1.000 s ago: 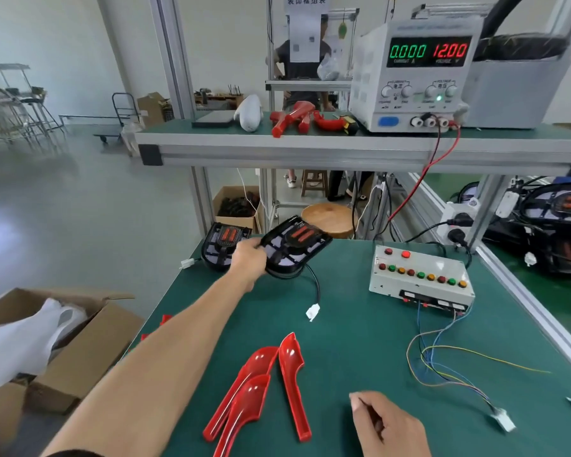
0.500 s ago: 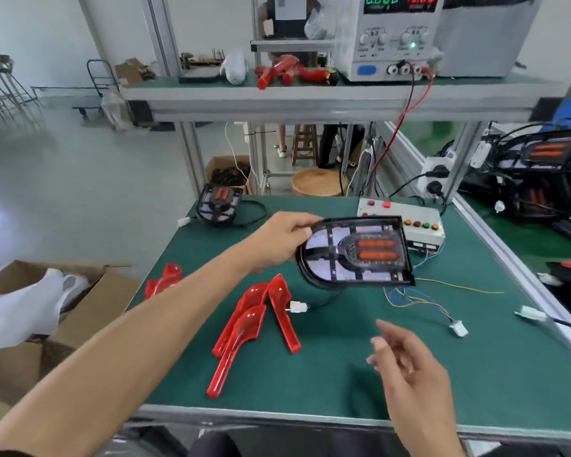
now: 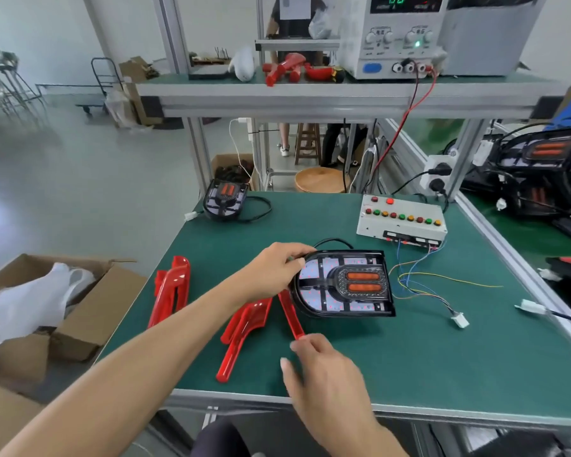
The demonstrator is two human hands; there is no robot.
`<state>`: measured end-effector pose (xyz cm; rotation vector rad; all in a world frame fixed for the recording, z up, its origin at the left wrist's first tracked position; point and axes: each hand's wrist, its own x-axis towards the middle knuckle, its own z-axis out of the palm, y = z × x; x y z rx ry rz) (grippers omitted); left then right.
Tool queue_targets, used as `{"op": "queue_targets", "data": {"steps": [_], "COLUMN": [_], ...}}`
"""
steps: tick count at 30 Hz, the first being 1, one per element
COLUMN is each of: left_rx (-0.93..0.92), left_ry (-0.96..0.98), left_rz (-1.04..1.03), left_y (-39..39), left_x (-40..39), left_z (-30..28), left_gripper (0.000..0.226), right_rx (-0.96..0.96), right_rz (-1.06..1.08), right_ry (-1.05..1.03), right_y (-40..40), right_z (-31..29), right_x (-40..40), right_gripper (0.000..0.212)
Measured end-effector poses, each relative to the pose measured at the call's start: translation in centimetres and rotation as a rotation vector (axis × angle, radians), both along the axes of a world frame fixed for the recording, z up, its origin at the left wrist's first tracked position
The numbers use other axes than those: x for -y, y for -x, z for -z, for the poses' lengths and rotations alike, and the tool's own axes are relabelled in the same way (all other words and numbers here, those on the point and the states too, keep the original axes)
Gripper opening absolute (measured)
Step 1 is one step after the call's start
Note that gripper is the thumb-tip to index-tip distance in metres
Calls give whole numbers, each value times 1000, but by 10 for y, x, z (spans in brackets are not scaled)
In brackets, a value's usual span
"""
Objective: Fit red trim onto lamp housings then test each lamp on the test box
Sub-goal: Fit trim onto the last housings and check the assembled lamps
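My left hand grips the left rim of a black lamp housing with two orange lenses, held low over the green table. Under its left edge lies a long red trim piece, whose near end my right hand touches with thumb and forefinger. Two more red trims lie stacked to the left, and another red trim sits at the table's left edge. A second lamp housing rests at the far left corner. The grey test box with coloured buttons stands at the far right.
Coloured wires run from the test box to a white connector. A power supply sits on the upper shelf. An open cardboard box stands left of the table. More lamp housings lie on the right bench.
My left hand carried the lamp housing from the far left corner toward me and lowered it near the table. My right hand moved left and forward to the red trim's near end.
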<state>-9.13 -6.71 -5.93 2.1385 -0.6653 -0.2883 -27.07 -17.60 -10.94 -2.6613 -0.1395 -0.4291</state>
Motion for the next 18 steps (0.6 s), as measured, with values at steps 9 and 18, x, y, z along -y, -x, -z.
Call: {"op": "queue_targets", "data": {"steps": [9, 18], "left_rx": [-51, -239], "left_ry": [31, 254], "left_rz": [-20, -28], "left_y": [-8, -9], "left_x": [5, 3], "left_z": [-15, -13], "left_gripper": [35, 36], "right_rx": [-181, 42], "right_rz": [277, 248], "right_ry": [288, 68], "right_y": [-64, 15], "right_z": [16, 6], "right_x": [-30, 23], "right_gripper": [20, 31]}}
